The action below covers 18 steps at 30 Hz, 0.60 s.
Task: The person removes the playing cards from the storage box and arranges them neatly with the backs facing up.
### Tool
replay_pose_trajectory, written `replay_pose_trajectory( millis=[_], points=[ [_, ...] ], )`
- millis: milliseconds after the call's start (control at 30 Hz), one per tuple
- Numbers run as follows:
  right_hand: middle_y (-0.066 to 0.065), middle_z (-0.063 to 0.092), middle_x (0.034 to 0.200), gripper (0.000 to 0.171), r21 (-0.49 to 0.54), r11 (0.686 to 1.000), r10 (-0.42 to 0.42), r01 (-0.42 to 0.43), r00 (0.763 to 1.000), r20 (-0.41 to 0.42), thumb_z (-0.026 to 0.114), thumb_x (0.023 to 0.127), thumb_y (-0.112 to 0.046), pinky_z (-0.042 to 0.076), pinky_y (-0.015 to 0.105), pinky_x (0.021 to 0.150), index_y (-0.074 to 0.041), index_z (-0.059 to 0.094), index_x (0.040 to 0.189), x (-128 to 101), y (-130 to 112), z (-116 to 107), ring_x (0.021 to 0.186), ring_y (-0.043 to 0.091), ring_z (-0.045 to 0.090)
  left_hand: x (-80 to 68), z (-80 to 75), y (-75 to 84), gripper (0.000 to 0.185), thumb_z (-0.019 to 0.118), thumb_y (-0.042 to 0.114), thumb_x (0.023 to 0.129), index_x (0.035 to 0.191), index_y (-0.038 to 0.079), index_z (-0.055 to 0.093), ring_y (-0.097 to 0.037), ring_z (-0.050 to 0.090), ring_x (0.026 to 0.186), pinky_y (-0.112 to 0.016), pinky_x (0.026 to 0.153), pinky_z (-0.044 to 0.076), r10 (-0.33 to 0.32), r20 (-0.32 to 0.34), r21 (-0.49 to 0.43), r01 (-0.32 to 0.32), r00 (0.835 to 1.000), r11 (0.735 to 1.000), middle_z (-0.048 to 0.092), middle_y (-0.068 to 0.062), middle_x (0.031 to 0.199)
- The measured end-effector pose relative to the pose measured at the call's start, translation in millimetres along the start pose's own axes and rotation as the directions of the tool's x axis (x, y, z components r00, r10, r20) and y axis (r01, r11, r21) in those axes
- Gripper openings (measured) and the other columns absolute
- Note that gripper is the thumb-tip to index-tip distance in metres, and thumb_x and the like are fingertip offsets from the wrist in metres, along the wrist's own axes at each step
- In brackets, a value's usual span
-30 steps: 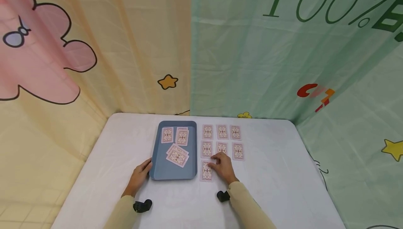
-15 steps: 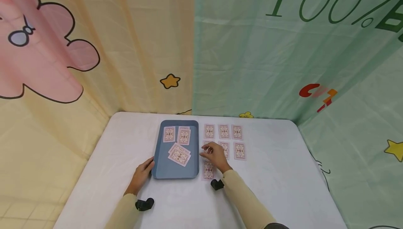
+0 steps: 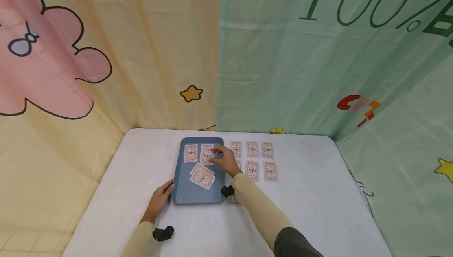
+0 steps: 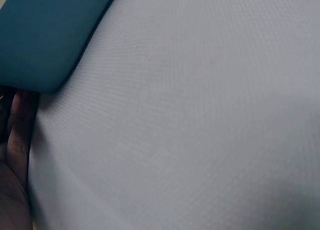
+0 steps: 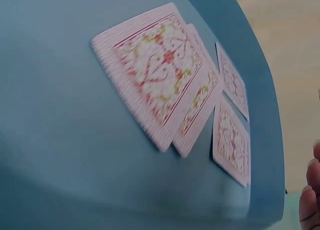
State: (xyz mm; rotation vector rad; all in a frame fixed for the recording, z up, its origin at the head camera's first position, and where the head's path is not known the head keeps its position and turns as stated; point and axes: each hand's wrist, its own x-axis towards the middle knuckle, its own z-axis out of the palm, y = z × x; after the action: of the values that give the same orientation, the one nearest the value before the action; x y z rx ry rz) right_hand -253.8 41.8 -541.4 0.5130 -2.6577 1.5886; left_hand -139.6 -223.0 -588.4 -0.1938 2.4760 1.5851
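Note:
The left hand (image 3: pixel 160 200) lies against the left edge of a blue tray (image 3: pixel 180 192). In the left wrist view its straight fingers (image 4: pixel 19 140) reach the tray's corner. Above the tray's back right part is the right hand (image 3: pixel 225 160), thumb and forefinger apart, right at the edge of a patterned playing card (image 3: pixel 206 155). No card shows between those fingers. Another card (image 3: pixel 190 153) lies back left in the tray, and two overlapping cards (image 3: pixel 202 179) lie tilted in its middle. All are face down. In the right wrist view only fingertips (image 5: pixel 312 182) show at the right edge.
Right of the tray, face-down cards lie in rows on the white table (image 3: pixel 311 194): a back row (image 3: pixel 253 149), a middle row (image 3: pixel 270 171), and a single front card (image 3: pixel 234 199) mostly covered by the right forearm. Curtains (image 3: pixel 276 72) stand behind the table.
From the front card right of the tray, the right hand has moved left and away from the body to above the tray's back right card. The left hand stays at the tray's edge.

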Motion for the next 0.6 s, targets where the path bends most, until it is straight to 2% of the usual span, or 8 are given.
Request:
replay_pose_trajectory(
  millis=[233, 367, 467, 600],
  points=[
    [0.014, 0.064, 0.099, 0.043, 0.101, 0.987, 0.119, -0.121, 0.992, 0.031, 0.080, 0.079, -0.008, 0.049, 0.023, 0.068, 0.004, 0.065, 0.117, 26.8, -3.7, 25.1, 0.083, 0.017, 0.057, -1.0, 3.0, -4.8, 0.049, 0.047, 0.022, 0.103, 0.141, -0.008, 0.041, -0.040, 0.031, 0.138, -0.053, 0.113, 0.026, 0.012, -0.021, -0.023, -0.013, 1.000, 1.000, 0.041, -0.026, 0.145],
    [0.017, 0.064, 0.099, 0.047, 0.177, 0.961, 0.207, -0.214, 0.977, 0.056, 0.080, 0.077, -0.002, 0.052, 0.025, 0.069, 0.008, 0.062, 0.119, 39.8, -6.1, 37.3, 0.082, 0.019, 0.060, -1.6, 3.6, -4.8, 0.048, 0.048, 0.022, 0.103, 0.141, -0.008, 0.043, -0.040, 0.033, 0.137, -0.053, 0.113, 0.027, 0.025, -0.036, -0.033, -0.026, 0.999, 0.999, 0.043, -0.026, 0.143],
    [0.017, 0.064, 0.103, 0.050, 0.210, 0.933, 0.280, -0.291, 0.957, 0.080, 0.080, 0.077, -0.003, 0.054, 0.030, 0.073, 0.008, 0.061, 0.122, 47.9, -7.6, 44.1, 0.089, 0.023, 0.062, -2.2, 3.9, -4.2, 0.048, 0.048, 0.021, 0.102, 0.140, -0.008, 0.043, -0.041, 0.033, 0.137, -0.053, 0.112, 0.027, 0.026, -0.044, -0.036, -0.027, 0.999, 0.999, 0.044, -0.026, 0.143],
    [0.014, 0.065, 0.108, 0.052, 0.190, 0.907, 0.364, -0.375, 0.927, 0.094, 0.081, 0.077, -0.008, 0.054, 0.034, 0.080, 0.004, 0.061, 0.123, 57.4, -7.3, 51.0, 0.097, 0.025, 0.062, -2.7, 4.6, -4.1, 0.047, 0.049, 0.021, 0.102, 0.140, -0.008, 0.044, -0.041, 0.034, 0.137, -0.053, 0.112, 0.028, 0.026, -0.045, -0.043, -0.028, 0.999, 0.999, 0.044, -0.026, 0.143]
  ],
)
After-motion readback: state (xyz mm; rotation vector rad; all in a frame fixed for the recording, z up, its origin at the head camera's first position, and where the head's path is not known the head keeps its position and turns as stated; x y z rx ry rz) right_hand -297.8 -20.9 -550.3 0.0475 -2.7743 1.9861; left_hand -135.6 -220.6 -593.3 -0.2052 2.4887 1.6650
